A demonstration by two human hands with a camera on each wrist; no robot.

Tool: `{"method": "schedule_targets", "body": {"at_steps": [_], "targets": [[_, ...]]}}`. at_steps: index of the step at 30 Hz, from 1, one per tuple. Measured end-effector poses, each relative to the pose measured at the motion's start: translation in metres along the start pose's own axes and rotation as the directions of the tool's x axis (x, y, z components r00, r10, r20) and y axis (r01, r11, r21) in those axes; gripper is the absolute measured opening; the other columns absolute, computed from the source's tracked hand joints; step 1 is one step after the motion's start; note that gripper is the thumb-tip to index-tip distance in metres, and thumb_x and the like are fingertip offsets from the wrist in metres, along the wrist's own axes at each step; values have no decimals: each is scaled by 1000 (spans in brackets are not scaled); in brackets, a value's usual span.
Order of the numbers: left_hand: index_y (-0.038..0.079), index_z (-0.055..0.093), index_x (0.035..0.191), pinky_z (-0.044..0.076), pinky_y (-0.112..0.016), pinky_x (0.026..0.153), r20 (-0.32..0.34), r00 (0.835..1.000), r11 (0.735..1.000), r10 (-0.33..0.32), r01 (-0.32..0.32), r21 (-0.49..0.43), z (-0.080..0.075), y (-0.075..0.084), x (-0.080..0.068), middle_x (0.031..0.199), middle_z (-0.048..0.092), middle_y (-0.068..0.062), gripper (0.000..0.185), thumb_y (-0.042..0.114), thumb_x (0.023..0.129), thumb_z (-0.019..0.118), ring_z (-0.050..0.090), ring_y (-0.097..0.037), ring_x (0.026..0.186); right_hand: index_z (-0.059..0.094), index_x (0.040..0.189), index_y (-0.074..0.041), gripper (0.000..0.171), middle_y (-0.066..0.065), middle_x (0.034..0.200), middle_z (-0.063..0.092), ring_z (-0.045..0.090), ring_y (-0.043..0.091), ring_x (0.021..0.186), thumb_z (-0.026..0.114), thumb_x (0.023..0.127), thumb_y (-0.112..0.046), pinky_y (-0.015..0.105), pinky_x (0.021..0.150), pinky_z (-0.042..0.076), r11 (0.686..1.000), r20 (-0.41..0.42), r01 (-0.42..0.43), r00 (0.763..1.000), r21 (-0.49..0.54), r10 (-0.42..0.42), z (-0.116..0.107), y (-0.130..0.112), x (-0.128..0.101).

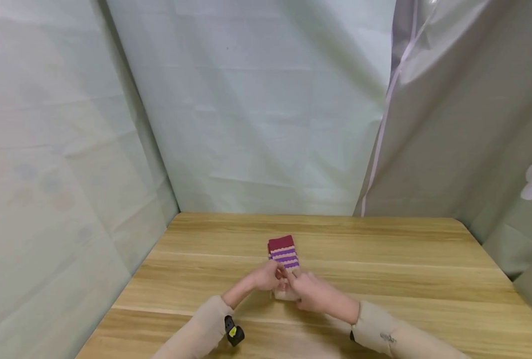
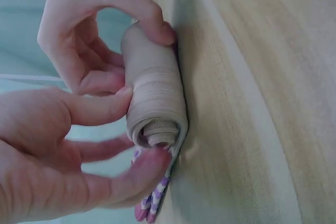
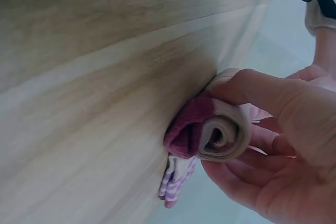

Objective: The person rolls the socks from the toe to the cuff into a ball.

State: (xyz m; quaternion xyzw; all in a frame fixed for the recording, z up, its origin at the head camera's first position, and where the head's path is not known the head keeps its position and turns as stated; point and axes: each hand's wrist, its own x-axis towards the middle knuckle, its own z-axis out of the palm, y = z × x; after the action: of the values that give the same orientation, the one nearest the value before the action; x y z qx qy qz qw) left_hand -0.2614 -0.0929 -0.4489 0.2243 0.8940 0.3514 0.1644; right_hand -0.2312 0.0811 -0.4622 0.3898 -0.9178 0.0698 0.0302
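Left hand (image 1: 268, 276) and right hand (image 1: 308, 291) both grip the sock (image 1: 284, 252), fingers curled round its rolled end. Roll pressed to the surface (image 1: 383, 259), likely to keep it tight; striped end lies flat.

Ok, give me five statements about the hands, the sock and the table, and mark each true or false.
1. Both hands grip the rolled part of the sock. True: the left hand and right hand both curl round it.
2. The sock is fully rolled up. False: its striped cuff end lies flat on the table.
3. The stripes are green and yellow. False: they are purple and cream below a dark red band.
4. The sock is held in the air. False: it rests on the wooden table.
5. The roll is beige. True.
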Motion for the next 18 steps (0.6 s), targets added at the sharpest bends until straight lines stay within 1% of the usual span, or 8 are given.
{"method": "schedule_targets", "body": {"at_steps": [2, 4, 5, 8, 10, 12, 15, 18], "targets": [[-9, 63, 97, 37, -21, 54, -63, 998, 1000, -23, 24, 5, 1, 0, -1, 79, 57, -10, 21, -3, 79, 70, 47, -14, 68, 57, 116, 4, 56, 10, 93, 62, 55, 14, 67, 80, 66, -4, 15, 56, 46, 1000, -11, 3, 1000, 29, -3, 1, 2, 1], [-11, 63, 100, 36, -21, 54, -98, 995, 999, -33, 35, 20, 2, 1, -1, 78, 56, -9, 25, 1, 79, 72, 47, -14, 67, 59, 102, 0, 42, 7, 88, 60, 53, 11, 66, 77, 64, -3, 13, 55, 44, 999, -26, 17, 1000, 47, -15, 2, 5, 2], [-12, 63, 101, 36, -20, 53, -103, 994, 999, -36, 38, 15, 2, 1, -1, 78, 55, -9, 28, 2, 79, 73, 46, -14, 67, 59, 99, -1, 39, 6, 87, 60, 52, 10, 66, 76, 64, -2, 14, 55, 44, 998, -29, 23, 999, 64, -22, 3, 7, 2], [-13, 64, 103, 41, -23, 56, -102, 994, 999, -34, 36, 11, 2, 0, 0, 80, 60, -12, 31, 5, 80, 74, 50, -15, 69, 58, 95, -4, 34, 3, 83, 59, 50, 8, 67, 76, 66, -3, 15, 57, 45, 993, -32, 35, 999, 115, -31, 3, 12, 2], [-14, 64, 105, 48, -27, 62, -96, 995, 999, -34, 34, -6, 3, -1, 1, 89, 65, -18, 31, 4, 82, 71, 55, -18, 76, 58, 93, -6, 32, 1, 80, 58, 49, 7, 67, 77, 67, -5, 16, 58, 45, 989, -28, 38, 999, 146, -34, 3, 15, 3], [-14, 64, 106, 53, -34, 72, -89, 995, 999, -35, 35, -10, 3, -3, 2, 98, 67, -23, 31, 5, 83, 70, 60, -23, 85, 58, 92, -7, 30, -2, 75, 55, 46, 4, 65, 77, 69, -7, 15, 56, 43, 985, -14, 25, 1000, 173, -23, 2, 16, 3], [-13, 63, 110, 54, -42, 82, -64, 997, 999, -40, 37, -39, 2, -5, 3, 107, 67, -25, 30, 6, 86, 68, 63, -29, 96, 57, 89, -8, 27, -6, 71, 50, 42, 2, 61, 77, 70, -8, 15, 52, 40, 979, 2, 18, 1000, 202, -18, 0, 17, 4], [-10, 63, 111, 53, -44, 86, -35, 999, 999, -9, 8, -33, 1, -8, 3, 109, 67, -24, 29, 7, 88, 67, 63, -33, 101, 57, 86, -7, 25, -8, 69, 46, 38, 0, 59, 77, 70, -9, 15, 50, 38, 971, 7, 24, 1000, 238, -26, -1, 19, 6]]}}
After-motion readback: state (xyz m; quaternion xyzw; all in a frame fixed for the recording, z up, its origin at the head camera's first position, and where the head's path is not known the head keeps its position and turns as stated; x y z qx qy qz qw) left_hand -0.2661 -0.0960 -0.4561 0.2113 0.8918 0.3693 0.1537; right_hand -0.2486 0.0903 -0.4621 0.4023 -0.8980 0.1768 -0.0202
